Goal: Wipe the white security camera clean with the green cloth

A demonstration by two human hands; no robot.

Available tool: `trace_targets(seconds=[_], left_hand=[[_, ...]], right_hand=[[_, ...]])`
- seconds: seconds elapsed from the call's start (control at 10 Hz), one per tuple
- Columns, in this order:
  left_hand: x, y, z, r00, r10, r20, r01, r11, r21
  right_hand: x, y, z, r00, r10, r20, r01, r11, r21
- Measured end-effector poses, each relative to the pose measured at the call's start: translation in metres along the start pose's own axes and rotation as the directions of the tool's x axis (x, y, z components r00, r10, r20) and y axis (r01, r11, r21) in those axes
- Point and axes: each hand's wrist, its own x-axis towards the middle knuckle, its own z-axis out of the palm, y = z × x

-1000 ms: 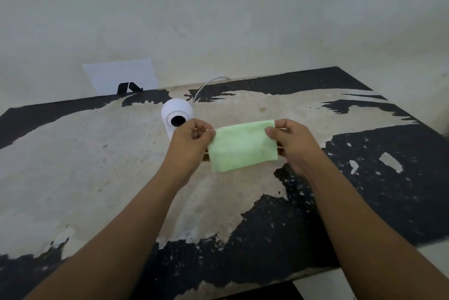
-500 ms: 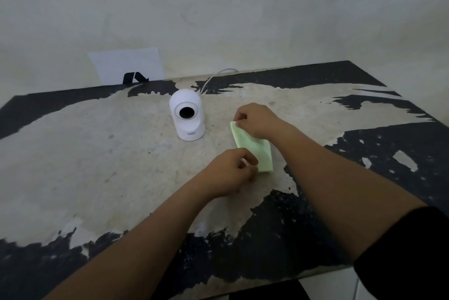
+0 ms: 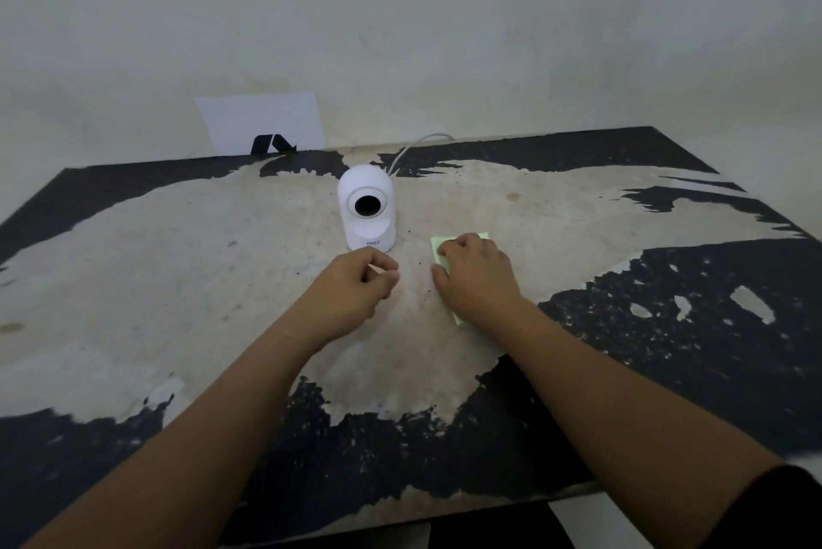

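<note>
The white security camera (image 3: 367,210) stands upright on the worn table (image 3: 178,259), with its dark lens facing me. The folded green cloth (image 3: 439,243) lies flat on the table just right of the camera. My right hand (image 3: 473,277) rests on top of it, with the fingers curled over its near-left edge, and hides most of it. My left hand (image 3: 356,286) hovers just in front of the camera's base. Its fingers are curled in with nothing between them, and it touches neither the camera nor the cloth.
A white cable (image 3: 413,148) runs from behind the camera over the table's back edge. A white sheet of paper (image 3: 262,121) with black tape (image 3: 271,145) is on the wall behind. The table's front edge is close to me.
The cloth, held up and stretched between both hands, was folded and laid on the table. My left hand let go and moved left toward the camera; my right hand now lies on the cloth.
</note>
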Motion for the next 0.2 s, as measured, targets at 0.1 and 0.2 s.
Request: trace_targets(seconds=[0.1, 0.2], left_hand=[[-0.0036, -0.003, -0.0032, 1.0, 0.008, -0.03, -0.008, 1.0, 0.004], [-0.0071, -0.006, -0.0043, 0.999, 0.008, -0.05, -0.007, 1.0, 0.012]], right_hand=[[-0.0057, -0.0061, 0.0039, 0.998, 0.051, -0.032, -0.051, 0.999, -0.009], [-0.0081, -0.006, 0.0067, 0.997, 0.066, -0.036, -0.066, 0.998, -0.002]])
